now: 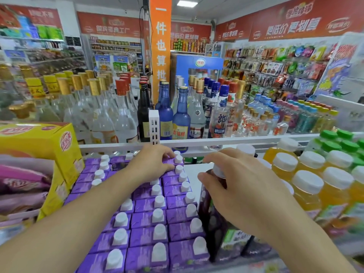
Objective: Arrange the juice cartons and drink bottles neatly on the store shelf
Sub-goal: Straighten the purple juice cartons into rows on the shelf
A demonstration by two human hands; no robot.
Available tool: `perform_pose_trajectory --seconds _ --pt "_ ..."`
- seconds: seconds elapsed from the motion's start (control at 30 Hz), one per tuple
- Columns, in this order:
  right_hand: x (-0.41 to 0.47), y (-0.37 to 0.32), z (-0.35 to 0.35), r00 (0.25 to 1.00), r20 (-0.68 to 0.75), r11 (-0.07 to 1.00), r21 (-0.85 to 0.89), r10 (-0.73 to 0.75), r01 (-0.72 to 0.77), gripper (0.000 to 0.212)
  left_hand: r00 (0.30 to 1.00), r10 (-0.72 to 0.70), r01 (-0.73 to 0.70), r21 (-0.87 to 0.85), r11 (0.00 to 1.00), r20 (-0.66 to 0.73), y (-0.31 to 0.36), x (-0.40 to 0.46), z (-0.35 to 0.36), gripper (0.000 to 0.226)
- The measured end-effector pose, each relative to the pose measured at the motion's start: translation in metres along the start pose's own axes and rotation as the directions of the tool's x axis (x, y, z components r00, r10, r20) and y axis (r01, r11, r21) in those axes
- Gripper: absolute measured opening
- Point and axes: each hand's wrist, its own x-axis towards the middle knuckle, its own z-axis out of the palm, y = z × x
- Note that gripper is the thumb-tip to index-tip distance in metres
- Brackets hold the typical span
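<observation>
Left hand (pixel 152 162) rests flat-fingered on far purple cartons (pixel 157 215); dark bottle (pixel 211 213), just right of them, is gripped at the cap by right hand (pixel 236 186) and should be kept upright, set flush.

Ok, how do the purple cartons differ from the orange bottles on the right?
The purple cartons are squared and opaque; the orange bottles are rounded, see-through and show orange juice. Carton caps are small and set off-centre, bottle caps wide and centred. Cartons sit left of the gap, bottles right. Both have white caps.
</observation>
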Motion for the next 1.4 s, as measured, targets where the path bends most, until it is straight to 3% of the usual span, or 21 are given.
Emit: perform_pose_trajectory --seconds 0.1,0.23,0.47,0.57,0.7,0.77,0.93,1.17,1.4 --pt "0.0 -0.001 0.0 1.0 0.001 1.0 0.004 0.002 -0.002 0.04 0.999 0.041 -0.042 0.099 0.994 0.021 -0.001 -0.003 0.001 0.029" --pt "0.0 -0.003 -0.001 1.0 -0.012 1.0 0.004 -0.005 0.005 0.039 0.997 0.058 -0.063 0.082 0.995 0.057 -0.004 -0.014 0.0 0.035" --pt "-0.004 -0.018 -0.019 0.999 -0.036 0.999 -0.026 -0.026 0.025 0.046 0.994 0.089 -0.091 -0.032 0.995 -0.056 -0.013 -0.072 -0.029 0.027" --pt "-0.004 -0.041 -0.021 0.991 -0.081 0.994 0.006 -0.111 0.112 0.038 0.991 0.082 -0.09 -0.069 0.994 -0.106 -0.028 -0.119 -0.045 0.032" --pt "0.023 -0.081 0.013 0.961 -0.139 0.956 0.139 -0.241 0.26 0.026 0.995 0.019 -0.021 -0.023 0.999 -0.101 -0.055 -0.181 -0.044 0.064" --pt "0.049 -0.102 0.038 0.959 -0.087 0.938 0.203 -0.27 0.283 0.027 0.993 -0.014 0.014 0.002 1.0 -0.115 -0.069 -0.2 -0.036 0.074" --pt "0.121 -0.142 0.1 0.94 0.088 0.914 0.28 -0.329 0.293 0.029 0.992 0.004 0.0 0.032 0.999 -0.129 -0.072 -0.212 -0.031 0.07" --pt "0.17 -0.157 0.159 0.956 0.102 0.9 0.375 -0.277 0.221 0.02 0.992 -0.031 0.042 0.082 0.996 -0.125 -0.066 -0.217 -0.028 0.057" --pt "0.18 -0.156 0.169 0.945 0.079 0.882 0.39 -0.319 0.265 0.022 0.992 -0.056 0.068 0.1 0.993 -0.114 -0.066 -0.218 -0.027 0.054"
